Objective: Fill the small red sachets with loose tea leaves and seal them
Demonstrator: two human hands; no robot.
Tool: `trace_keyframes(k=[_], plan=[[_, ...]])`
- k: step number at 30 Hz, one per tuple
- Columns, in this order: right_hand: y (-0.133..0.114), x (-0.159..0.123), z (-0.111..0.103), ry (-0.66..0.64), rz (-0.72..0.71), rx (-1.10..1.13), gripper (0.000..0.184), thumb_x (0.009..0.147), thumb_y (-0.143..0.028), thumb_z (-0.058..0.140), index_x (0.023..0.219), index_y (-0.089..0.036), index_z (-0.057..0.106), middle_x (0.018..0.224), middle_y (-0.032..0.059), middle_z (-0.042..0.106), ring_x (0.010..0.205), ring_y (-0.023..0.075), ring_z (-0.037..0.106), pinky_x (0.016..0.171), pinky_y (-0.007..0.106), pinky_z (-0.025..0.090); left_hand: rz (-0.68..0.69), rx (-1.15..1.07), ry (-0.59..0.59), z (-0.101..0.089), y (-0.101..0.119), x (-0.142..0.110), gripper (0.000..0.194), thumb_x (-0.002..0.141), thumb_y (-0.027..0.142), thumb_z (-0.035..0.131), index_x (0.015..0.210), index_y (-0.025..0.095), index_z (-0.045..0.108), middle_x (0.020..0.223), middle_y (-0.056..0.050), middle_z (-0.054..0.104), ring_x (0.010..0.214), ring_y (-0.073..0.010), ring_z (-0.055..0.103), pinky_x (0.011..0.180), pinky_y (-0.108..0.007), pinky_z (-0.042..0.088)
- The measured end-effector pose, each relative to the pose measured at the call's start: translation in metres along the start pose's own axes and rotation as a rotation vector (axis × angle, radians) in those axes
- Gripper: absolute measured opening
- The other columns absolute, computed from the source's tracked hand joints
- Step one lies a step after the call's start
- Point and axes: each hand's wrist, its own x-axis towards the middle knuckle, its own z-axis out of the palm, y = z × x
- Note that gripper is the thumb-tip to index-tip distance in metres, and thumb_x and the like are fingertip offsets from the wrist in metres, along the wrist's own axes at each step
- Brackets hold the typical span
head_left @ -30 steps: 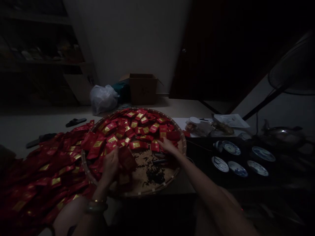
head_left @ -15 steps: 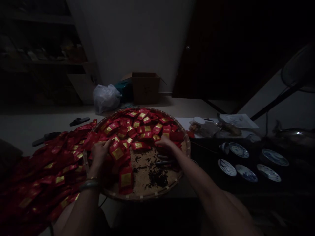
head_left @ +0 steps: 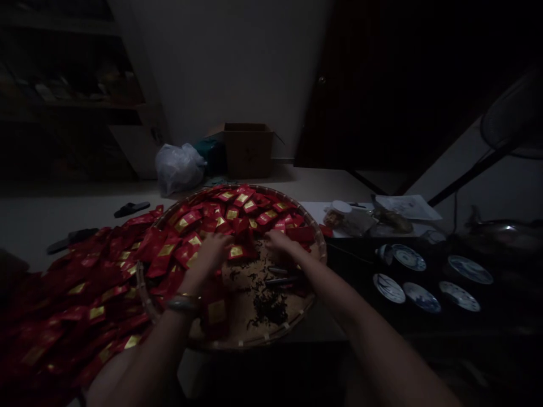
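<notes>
A round woven bamboo tray (head_left: 250, 316) holds many small red packets (head_left: 182, 223) with gold labels. Dark, twisted leaf-like bits (head_left: 269, 305) lie scattered on its bare part. My left hand (head_left: 212, 249) reaches over the packets left of the middle, fingers apart and pointing right, close to a packet (head_left: 236, 251). Across from it, my right hand (head_left: 278, 242) is at the edge of the pile, fingers slightly bent and pointing left. No packet is visibly gripped; the dim light blurs the fingertips. Slim metal tools (head_left: 282, 280) lie below my right wrist.
More red packets (head_left: 76, 305) are heaped left of the tray, near dark slippers (head_left: 131, 209). Behind stand a cardboard box (head_left: 248, 152) and a white plastic bag (head_left: 180, 167). Blue-and-white dishes (head_left: 422, 297) and a lidded jar (head_left: 338, 213) sit on the right.
My left hand has moved right from the tray's left side, and packets there now lie further left. My right hand has shifted slightly. The view has turned a little.
</notes>
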Motion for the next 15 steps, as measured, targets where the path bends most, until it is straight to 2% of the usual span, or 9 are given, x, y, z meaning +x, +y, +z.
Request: trace_keyframes(k=[2, 4, 6, 7, 11, 15], plan=[[0.011, -0.011, 0.001, -0.013, -0.013, -0.22, 0.031, 0.089, -0.032, 0.053, 0.115, -0.015, 0.054, 0.118, 0.0097, 0.055, 0.104, 0.0215, 0.055, 0.087, 0.043, 0.048, 0.234, 0.03, -0.106, 0.015, 0.025, 0.014, 0.034, 0.085, 0.02, 0.052, 0.118, 0.025, 0.059, 0.112, -0.009, 0.062, 0.103, -0.0245, 0.051, 0.084, -0.033, 0.041], [0.019, -0.017, 0.0, -0.016, -0.018, -0.403, 0.03, 0.085, -0.029, 0.057, 0.111, -0.012, 0.058, 0.12, 0.0149, 0.055, 0.114, 0.0275, 0.048, 0.095, 0.048, 0.039, 0.311, 0.1, -0.123, 0.031, 0.041, 0.024, 0.04, 0.087, 0.017, 0.048, 0.125, 0.028, 0.053, 0.119, -0.01, 0.058, 0.11, -0.0275, 0.048, 0.084, -0.037, 0.04], [0.025, -0.017, -0.004, -0.022, -0.011, -0.545, 0.031, 0.08, -0.027, 0.06, 0.106, -0.01, 0.061, 0.119, 0.02, 0.055, 0.12, 0.0331, 0.041, 0.1, 0.051, 0.031, 0.293, 0.158, -0.152, 0.044, 0.046, 0.031, 0.044, 0.086, 0.016, 0.049, 0.129, 0.026, 0.047, 0.121, -0.013, 0.056, 0.111, -0.0283, 0.048, 0.085, -0.039, 0.038], [0.028, -0.016, -0.007, -0.025, -0.002, -0.6, 0.031, 0.079, -0.026, 0.06, 0.105, -0.01, 0.061, 0.118, 0.0213, 0.056, 0.12, 0.0341, 0.04, 0.099, 0.05, 0.031, 0.283, 0.165, -0.161, 0.048, 0.046, 0.034, 0.043, 0.086, 0.016, 0.049, 0.128, 0.024, 0.048, 0.117, -0.013, 0.058, 0.107, -0.0281, 0.05, 0.085, -0.039, 0.038], [0.037, -0.002, -0.01, -0.017, 0.069, -0.725, 0.032, 0.084, -0.019, 0.046, 0.11, -0.007, 0.06, 0.112, 0.0246, 0.059, 0.114, 0.0331, 0.046, 0.091, 0.047, 0.038, 0.208, 0.18, -0.145, 0.055, 0.03, 0.043, 0.033, 0.086, 0.013, 0.048, 0.117, 0.018, 0.055, 0.105, -0.015, 0.062, 0.099, -0.0272, 0.055, 0.085, -0.04, 0.037], [0.04, 0.016, 0.001, -0.006, 0.103, -0.735, 0.034, 0.085, -0.016, 0.042, 0.114, -0.005, 0.058, 0.113, 0.0277, 0.056, 0.109, 0.0317, 0.051, 0.085, 0.043, 0.042, 0.075, 0.195, -0.091, 0.055, 0.017, 0.052, 0.026, 0.088, 0.01, 0.038, 0.105, 0.009, 0.057, 0.101, -0.021, 0.059, 0.094, -0.0299, 0.056, 0.079, -0.043, 0.039]])
